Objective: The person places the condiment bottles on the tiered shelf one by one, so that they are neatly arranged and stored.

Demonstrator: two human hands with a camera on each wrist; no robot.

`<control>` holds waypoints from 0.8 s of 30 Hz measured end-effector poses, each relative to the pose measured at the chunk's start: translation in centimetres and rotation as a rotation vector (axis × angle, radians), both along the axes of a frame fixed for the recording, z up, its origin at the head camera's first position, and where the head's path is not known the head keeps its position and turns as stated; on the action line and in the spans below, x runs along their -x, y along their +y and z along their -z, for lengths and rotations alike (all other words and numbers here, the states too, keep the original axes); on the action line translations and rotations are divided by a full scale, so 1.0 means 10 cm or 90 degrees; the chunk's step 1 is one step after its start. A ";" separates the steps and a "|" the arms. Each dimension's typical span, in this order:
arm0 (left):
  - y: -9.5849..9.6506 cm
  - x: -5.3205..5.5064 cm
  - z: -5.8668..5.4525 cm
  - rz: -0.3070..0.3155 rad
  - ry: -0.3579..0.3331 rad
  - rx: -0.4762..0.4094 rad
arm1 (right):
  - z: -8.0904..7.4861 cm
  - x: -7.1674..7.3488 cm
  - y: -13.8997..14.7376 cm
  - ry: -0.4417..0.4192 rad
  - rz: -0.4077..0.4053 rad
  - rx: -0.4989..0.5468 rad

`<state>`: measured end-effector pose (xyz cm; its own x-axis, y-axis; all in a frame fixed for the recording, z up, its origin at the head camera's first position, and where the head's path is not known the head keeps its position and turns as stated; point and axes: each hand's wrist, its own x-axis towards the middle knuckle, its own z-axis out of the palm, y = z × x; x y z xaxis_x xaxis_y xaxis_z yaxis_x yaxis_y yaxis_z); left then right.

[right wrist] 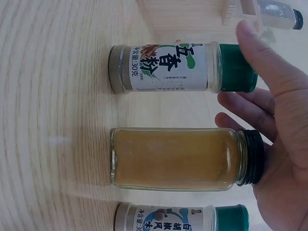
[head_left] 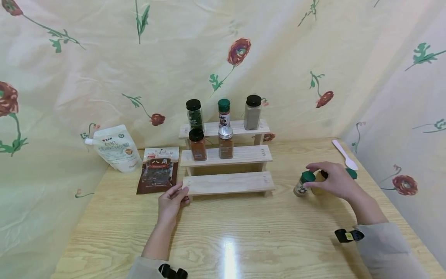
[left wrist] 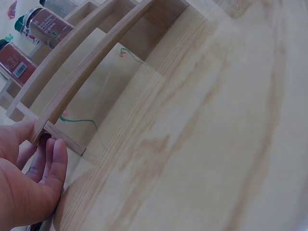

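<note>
My left hand [head_left: 171, 203] grips the left end of the lowest step of a three-tier wooden spice rack [head_left: 228, 183], thumb above and fingers curled beneath. To the right of the rack, my right hand [head_left: 332, 180] has thumb and fingers around the green cap of a spice jar [right wrist: 168, 67] with a white label, which stands on the table. Next to that jar is a square glass jar [right wrist: 175, 159] of tan powder with a black lid, close to the palm. Beyond it stands another green-capped jar [right wrist: 166, 219], partly cut off in the right wrist view.
The rack's top tier holds a black-lidded jar of green flakes [head_left: 195, 116], a green-capped jar [head_left: 224, 112] and a pale powder jar [head_left: 252, 112]. Two reddish-brown spice jars [head_left: 198, 149] occupy the middle tier. Left are a brown packet [head_left: 158, 172] and a white spout pouch [head_left: 116, 149]; right, a spoon [head_left: 344, 154].
</note>
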<state>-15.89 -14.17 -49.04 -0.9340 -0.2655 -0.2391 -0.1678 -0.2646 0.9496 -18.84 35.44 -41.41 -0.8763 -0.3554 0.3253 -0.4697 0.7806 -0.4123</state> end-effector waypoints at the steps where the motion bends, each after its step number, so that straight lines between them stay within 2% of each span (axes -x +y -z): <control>1: 0.00 0.00 0.00 -0.001 -0.001 0.000 | 0.00 0.00 0.00 -0.004 -0.002 -0.005; 6: 0.00 0.00 0.02 -0.002 0.004 0.002 | 0.01 0.01 0.00 0.007 -0.008 -0.016; 12: 0.00 0.00 0.01 0.000 0.005 0.000 | -0.01 0.02 0.00 0.046 -0.004 0.015; 24: -0.01 0.00 0.02 0.002 0.007 -0.001 | -0.26 0.15 -0.22 0.092 0.044 0.074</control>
